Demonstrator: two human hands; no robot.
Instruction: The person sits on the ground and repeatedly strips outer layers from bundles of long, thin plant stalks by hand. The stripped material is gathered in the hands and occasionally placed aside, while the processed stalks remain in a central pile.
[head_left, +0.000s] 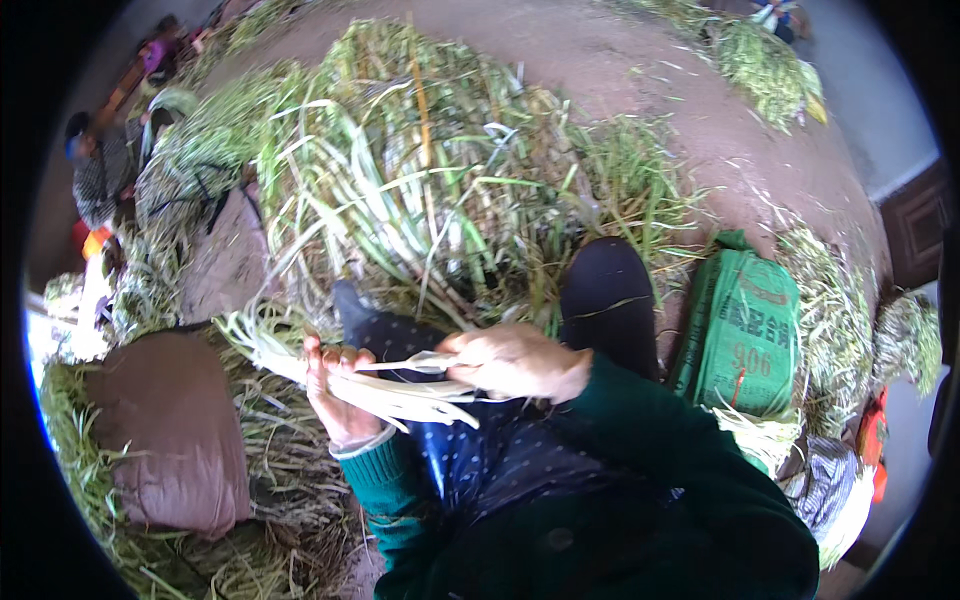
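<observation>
My left hand (341, 390) is closed round a bundle of pale plant stalks (397, 394), whose frayed whitish ends stick out to the left. My right hand (521, 364), palm down over my lap, pinches a thin pale strip (420, 365) that runs across to the fingers of my left hand. Below both hands lies a dark blue dotted apron (480, 457). Just beyond my knees rises a large heap of green and straw-coloured long-leaved stalks (450, 195), some lying loose on top.
A green woven sack (750, 330) stands at the right, beside more stalks (832, 330). A brown cloth-covered bundle (176, 435) is at the left. People sit at the upper left, one in a checked top (101, 180). A dark door (919, 225) is at the right wall.
</observation>
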